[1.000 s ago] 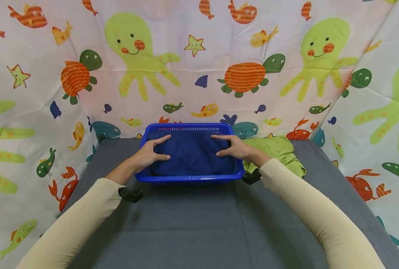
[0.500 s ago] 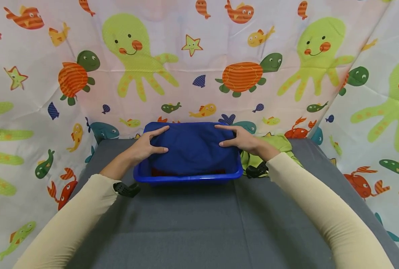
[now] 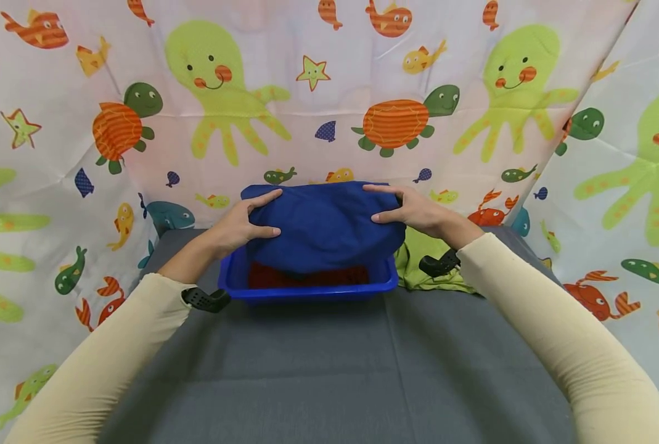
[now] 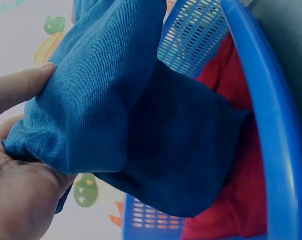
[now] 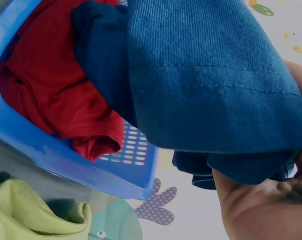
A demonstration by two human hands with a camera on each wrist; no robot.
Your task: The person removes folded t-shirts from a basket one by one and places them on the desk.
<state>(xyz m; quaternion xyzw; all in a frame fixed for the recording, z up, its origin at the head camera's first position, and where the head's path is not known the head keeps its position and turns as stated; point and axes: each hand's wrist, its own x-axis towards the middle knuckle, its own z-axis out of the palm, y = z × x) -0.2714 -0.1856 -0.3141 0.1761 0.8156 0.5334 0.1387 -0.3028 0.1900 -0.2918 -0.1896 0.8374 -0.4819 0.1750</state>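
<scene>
A dark blue knit garment (image 3: pixel 323 228), loosely folded and with a stitched hem in the right wrist view, hangs above a blue plastic basket (image 3: pixel 312 292). My left hand (image 3: pixel 235 227) pinches its left side, thumb in front; some fingers are hidden behind the cloth. On the right side, my right hand (image 3: pixel 422 213) grips it the same way, its palm partly under the folds in the right wrist view. Red cloth (image 5: pixel 55 80) lies inside the basket. The garment's lower part droops over that red cloth in the left wrist view.
Crumpled lime green cloth (image 3: pixel 434 262) lies on the grey tabletop (image 3: pixel 307 370), just right of the basket. Behind stands a white curtain (image 3: pixel 329 98) printed with sea animals, which also covers both sides.
Both hands have lifted the blue garment up out of the basket, toward the curtain. Red cloth underneath has come into view.
</scene>
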